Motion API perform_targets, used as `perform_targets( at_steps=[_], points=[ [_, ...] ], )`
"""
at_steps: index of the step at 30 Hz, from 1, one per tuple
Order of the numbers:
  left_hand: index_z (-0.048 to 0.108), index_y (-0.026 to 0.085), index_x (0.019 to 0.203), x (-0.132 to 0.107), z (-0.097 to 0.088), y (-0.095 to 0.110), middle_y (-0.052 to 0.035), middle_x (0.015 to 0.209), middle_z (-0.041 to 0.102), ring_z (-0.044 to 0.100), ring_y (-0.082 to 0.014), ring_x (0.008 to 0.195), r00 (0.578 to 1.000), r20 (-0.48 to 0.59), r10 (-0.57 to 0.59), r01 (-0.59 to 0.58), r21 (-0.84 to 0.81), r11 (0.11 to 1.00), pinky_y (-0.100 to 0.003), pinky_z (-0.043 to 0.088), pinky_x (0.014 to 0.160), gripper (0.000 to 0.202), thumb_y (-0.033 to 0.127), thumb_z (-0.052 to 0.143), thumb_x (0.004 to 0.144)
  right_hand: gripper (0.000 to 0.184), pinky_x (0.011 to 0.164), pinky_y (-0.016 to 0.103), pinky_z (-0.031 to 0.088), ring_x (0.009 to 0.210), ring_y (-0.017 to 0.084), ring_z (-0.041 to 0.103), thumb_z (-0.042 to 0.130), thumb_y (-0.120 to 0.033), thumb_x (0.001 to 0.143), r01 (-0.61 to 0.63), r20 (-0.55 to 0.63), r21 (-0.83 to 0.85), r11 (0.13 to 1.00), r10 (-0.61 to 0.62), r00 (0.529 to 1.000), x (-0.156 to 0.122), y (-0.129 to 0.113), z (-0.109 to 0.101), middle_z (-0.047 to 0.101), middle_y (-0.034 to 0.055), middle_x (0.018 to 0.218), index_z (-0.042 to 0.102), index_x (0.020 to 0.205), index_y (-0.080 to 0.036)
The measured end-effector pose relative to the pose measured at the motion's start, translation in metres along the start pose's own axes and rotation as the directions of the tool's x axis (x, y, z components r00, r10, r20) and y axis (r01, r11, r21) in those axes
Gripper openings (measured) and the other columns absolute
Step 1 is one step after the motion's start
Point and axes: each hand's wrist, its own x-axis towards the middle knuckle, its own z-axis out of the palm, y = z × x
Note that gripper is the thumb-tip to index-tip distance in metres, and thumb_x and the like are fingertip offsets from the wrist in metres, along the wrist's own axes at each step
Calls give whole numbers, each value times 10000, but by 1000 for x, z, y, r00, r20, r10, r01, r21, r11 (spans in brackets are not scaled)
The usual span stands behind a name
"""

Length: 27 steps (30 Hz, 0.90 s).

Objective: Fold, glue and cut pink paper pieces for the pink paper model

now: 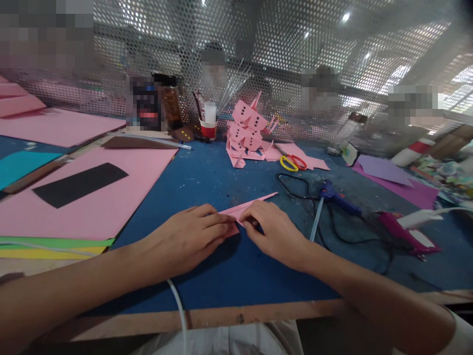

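Two bare arms point(92, 276) reach over a blue table point(254, 281)

Folded pink paper point(236, 208) sits near the front edge of the table, about in the middle. The left hand point(197, 231) lies across the paper's left end, its fingers straight and close together. Its thumb is hidden, so I cannot tell if it grips from below. The right hand point(275, 229) has bent fingers and pinches the near side of the paper. One thin pink tip pokes out past the hands. Behind them stands a pink paper model point(247, 130), next to scissors point(294, 160) with yellow and red handles. A blue glue gun point(334, 197) lies to the right. To the left, a dark paper piece point(81, 185) lies on a big pink sheet point(136, 192).
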Motion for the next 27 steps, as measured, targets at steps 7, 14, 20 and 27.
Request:
perform_targets(
  at_steps=[7, 14, 20, 27],
  points=[
    [618, 196, 1269, 1, -1, 1, -54, 1260, 677, 587, -215, 1071, 1000, 9, -1, 1, -6, 1000, -357, 516, 918, 316, 216, 466, 993, 100, 761, 301, 403, 849, 158, 585, 549, -116, 905, 5, -4, 8, 1000, -5, 1000, 1, 0, -1, 669, 29, 972, 581, 947, -201],
    [621, 216, 1265, 0, -1, 1, -59, 1233, 686, 599, -204, 1064, 1000, -17, -14, 13, -38, 999, -346, 516, 917, 313, 212, 492, 979, 103, 768, 303, 408, 856, 161, 587, 546, -117, 908, 3, 6, 3, 1000, -3, 1000, 0, -1, -1, 670, 32, 981, 585, 951, -202],
    [617, 211, 1261, 0, -2, 1, -65, 1242, 678, 590, -211, 1073, 1000, 5, -17, 17, -55, 998, -353, 515, 923, 312, 203, 494, 975, 127, 806, 314, 413, 911, 173, 593, 529, -116, 925, 28, 10, -14, 1000, -28, 1000, 0, 1, 0, 671, 38, 1005, 605, 982, -199],
    [623, 212, 1247, 1, -2, 0, -69, 1232, 678, 595, -203, 1072, 1000, -6, -19, 18, -80, 997, -355, 516, 932, 306, 193, 497, 969, 179, 846, 335, 429, 950, 190, 594, 506, -148, 956, 54, 22, -33, 998, -53, 998, 1, 2, -1, 661, 46, 983, 642, 1051, -215]
  ],
)
